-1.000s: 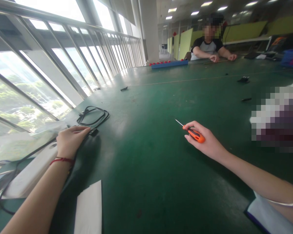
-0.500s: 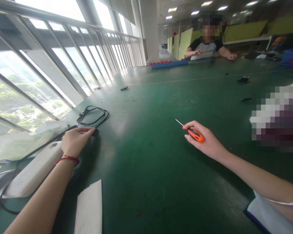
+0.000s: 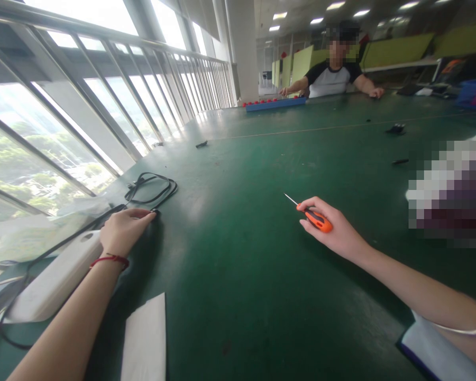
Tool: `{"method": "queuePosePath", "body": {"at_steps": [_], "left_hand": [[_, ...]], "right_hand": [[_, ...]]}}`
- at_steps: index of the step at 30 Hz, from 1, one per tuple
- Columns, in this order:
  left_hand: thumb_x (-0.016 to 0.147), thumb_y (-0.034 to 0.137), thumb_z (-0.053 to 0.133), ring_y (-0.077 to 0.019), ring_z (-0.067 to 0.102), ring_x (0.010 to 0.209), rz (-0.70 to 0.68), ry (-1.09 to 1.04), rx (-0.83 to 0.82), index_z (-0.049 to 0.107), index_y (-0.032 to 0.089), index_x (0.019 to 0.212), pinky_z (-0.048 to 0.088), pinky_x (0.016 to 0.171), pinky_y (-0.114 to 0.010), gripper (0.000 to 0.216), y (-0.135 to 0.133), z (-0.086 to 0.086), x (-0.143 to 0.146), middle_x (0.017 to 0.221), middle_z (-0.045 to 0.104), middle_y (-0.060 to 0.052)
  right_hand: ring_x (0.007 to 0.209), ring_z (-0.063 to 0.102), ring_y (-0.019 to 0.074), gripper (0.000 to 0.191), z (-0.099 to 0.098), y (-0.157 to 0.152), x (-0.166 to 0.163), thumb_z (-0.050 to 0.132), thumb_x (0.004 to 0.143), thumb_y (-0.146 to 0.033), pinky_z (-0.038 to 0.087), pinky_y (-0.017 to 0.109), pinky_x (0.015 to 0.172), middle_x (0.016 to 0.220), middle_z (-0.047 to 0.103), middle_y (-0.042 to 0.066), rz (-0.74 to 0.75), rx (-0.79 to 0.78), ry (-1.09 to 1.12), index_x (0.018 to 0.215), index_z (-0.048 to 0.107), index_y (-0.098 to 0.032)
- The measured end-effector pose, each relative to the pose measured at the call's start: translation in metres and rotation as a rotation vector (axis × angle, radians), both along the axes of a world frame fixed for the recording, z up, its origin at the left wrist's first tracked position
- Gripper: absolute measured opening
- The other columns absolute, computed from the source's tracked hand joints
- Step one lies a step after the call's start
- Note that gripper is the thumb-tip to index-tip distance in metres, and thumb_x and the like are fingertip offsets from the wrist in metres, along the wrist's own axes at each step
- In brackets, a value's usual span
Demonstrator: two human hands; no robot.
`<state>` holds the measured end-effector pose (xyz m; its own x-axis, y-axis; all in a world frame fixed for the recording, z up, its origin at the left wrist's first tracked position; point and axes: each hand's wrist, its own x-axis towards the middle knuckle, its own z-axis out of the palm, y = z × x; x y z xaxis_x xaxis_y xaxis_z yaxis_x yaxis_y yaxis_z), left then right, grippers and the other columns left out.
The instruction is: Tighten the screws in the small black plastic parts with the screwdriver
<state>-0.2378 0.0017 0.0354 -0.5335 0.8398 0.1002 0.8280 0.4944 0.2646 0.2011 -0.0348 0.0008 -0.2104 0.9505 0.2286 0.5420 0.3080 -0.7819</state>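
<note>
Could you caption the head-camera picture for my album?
At a green table, right hand holding orange screwdriver, left hand beside black cable.

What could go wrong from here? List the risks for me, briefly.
The orange-and-black screwdriver with the thin metal shaft has its bare tip pointing out from the right hand; if lowered carelessly, it might scratch the smooth green tabletop. The thin black looped cable lies close to the left hand and could snag it.

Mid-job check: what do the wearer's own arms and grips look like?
The left grip and right grip are ungloved. The bare left arm has a thin red bracelet. The right arm wears a thin silvery bangle; pale fabric edged dark blue, perhaps a sleeve, shows below.
</note>
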Motion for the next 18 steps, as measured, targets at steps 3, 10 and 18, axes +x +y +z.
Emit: {"method": "queuePosePath", "body": {"at_steps": [3, 10, 18], "left_hand": [[0.076, 0.050, 0.058, -0.0292, 0.063, 0.096, -0.048, 0.085, 0.108, 0.073, 0.021, 0.102, 0.045, 0.075, -0.033, 0.042, 0.001, 0.000, 0.014, 0.100, 0.071, -0.009], [0.076, 0.037, 0.063, -0.0202, 0.067, 0.076, -0.639, -0.202, 0.170, 0.072, 0.017, 0.089, 0.049, 0.070, -0.027, 0.025, 0.019, 0.003, 0.122, 0.079, 0.073, -0.005], [0.078, 0.019, 0.067, -0.0159, 0.065, 0.077, -1.051, -0.326, 0.322, 0.072, 0.019, 0.085, 0.051, 0.071, -0.026, 0.009, 0.020, -0.017, 0.243, 0.086, 0.070, -0.002]], "right_hand": [[0.094, 0.064, 0.0218, 0.020, 0.000, 0.000, 0.000, 0.058, 0.082, -0.030, 0.048, 0.037, 0.087, 0.108, 0.065, 0.006, -0.005, 0.003, -0.001, 0.101, 0.053, -0.023], [0.098, 0.064, 0.0234, 0.020, -0.001, 0.001, -0.001, 0.058, 0.082, -0.028, 0.051, 0.037, 0.083, 0.107, 0.066, 0.006, -0.004, 0.048, -0.010, 0.101, 0.055, -0.023], [0.087, 0.066, 0.0188, 0.011, 0.003, -0.001, 0.000, 0.058, 0.083, -0.027, 0.052, 0.029, 0.075, 0.096, 0.068, 0.003, -0.092, 0.192, 0.104, 0.092, 0.062, -0.022]]}}
